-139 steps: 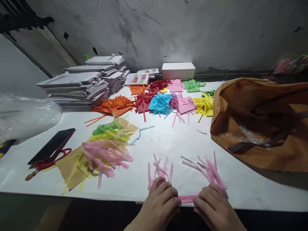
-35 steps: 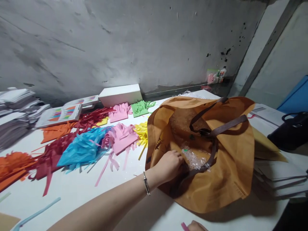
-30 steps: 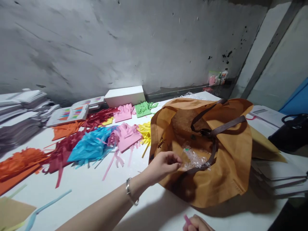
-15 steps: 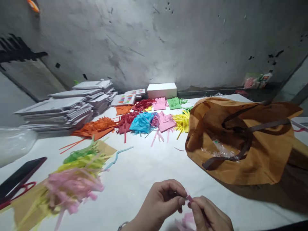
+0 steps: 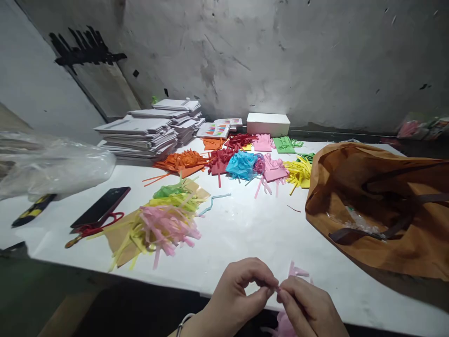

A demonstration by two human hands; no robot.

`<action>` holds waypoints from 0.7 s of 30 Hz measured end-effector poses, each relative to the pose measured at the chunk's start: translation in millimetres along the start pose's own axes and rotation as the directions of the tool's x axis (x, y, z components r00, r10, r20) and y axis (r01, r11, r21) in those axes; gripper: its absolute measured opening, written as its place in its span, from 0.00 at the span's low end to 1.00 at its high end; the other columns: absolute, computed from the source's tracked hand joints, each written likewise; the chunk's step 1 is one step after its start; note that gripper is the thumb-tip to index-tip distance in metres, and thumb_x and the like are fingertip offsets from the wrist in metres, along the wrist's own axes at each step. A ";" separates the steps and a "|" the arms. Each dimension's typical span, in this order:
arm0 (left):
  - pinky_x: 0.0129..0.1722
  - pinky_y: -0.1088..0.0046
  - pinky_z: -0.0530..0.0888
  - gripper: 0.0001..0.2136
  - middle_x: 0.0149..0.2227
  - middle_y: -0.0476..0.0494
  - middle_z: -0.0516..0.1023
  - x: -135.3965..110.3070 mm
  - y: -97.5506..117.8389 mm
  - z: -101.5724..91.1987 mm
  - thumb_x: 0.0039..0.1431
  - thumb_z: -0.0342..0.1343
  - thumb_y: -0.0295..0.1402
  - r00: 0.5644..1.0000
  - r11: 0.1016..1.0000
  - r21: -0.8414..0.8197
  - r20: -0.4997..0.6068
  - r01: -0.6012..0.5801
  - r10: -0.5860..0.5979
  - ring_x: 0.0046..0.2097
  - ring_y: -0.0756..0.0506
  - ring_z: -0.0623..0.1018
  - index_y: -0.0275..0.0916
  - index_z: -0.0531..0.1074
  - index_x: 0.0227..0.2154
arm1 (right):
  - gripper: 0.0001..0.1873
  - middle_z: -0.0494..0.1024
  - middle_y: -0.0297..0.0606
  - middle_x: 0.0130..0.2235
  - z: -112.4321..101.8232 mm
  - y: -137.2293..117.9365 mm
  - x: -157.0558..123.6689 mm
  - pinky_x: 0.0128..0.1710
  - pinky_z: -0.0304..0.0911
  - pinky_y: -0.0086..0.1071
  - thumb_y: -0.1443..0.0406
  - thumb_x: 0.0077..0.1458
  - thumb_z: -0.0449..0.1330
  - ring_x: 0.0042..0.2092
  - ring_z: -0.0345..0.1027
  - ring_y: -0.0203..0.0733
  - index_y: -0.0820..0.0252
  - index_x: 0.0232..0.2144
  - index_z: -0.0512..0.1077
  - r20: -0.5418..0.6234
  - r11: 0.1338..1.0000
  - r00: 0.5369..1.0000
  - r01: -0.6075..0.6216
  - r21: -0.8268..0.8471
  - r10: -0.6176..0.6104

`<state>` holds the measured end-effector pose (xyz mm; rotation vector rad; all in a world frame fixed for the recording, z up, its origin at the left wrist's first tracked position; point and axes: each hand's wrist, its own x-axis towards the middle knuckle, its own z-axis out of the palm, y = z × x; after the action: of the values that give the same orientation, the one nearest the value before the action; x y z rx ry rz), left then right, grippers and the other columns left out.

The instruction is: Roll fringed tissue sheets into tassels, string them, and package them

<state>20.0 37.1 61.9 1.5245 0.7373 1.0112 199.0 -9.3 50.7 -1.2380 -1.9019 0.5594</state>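
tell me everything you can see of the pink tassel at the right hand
The pink tassel is pale pink, looks like thin tissue paper, and is cut into narrow, loose strips. Some strips spread out beyond the right hand, over the white table; a bunched part shows nearer the camera, by the table's front edge. The right hand pinches it and hides its middle. The left hand meets the right at the fingertips; whether it grips the tassel too is unclear.

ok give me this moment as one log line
left hand: pinching, contents unclear; right hand: gripping pink strips; brown bag: open, at right
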 end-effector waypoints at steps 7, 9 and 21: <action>0.36 0.74 0.75 0.13 0.31 0.43 0.82 -18.7 -2.2 -17.5 0.49 0.56 0.16 0.999 0.997 0.075 -0.011 -0.035 0.036 0.34 0.47 0.80 0.38 0.82 0.31 | 0.17 0.71 0.27 0.24 9.3 -16.7 9.5 0.24 0.60 0.22 0.62 0.70 0.47 0.24 0.67 0.31 0.55 0.28 0.66 0.096 0.997 0.992 0.080 -0.021 -0.078; 0.36 0.74 0.75 0.13 0.31 0.43 0.82 -21.4 -1.3 -21.3 0.50 0.56 0.16 1.000 0.996 0.080 -0.010 -0.028 0.029 0.34 0.47 0.80 0.38 0.82 0.31 | 0.16 0.73 0.27 0.25 11.4 -17.1 9.3 0.26 0.61 0.21 0.61 0.70 0.48 0.25 0.69 0.30 0.55 0.30 0.68 0.107 0.999 0.994 0.032 0.040 -0.036; 0.34 0.75 0.74 0.05 0.31 0.43 0.83 -30.0 1.0 -27.3 0.54 0.62 0.26 0.974 0.965 0.131 -0.025 0.227 -0.226 0.33 0.46 0.79 0.37 0.81 0.32 | 0.18 0.72 0.27 0.24 17.4 -10.5 -0.3 0.25 0.62 0.21 0.60 0.71 0.48 0.24 0.69 0.30 0.55 0.28 0.67 0.144 0.999 0.988 0.052 0.000 -0.052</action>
<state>-17.8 22.9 57.4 1.5091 0.9789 0.8114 179.2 -13.1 47.7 -1.1736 -2.0495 0.6326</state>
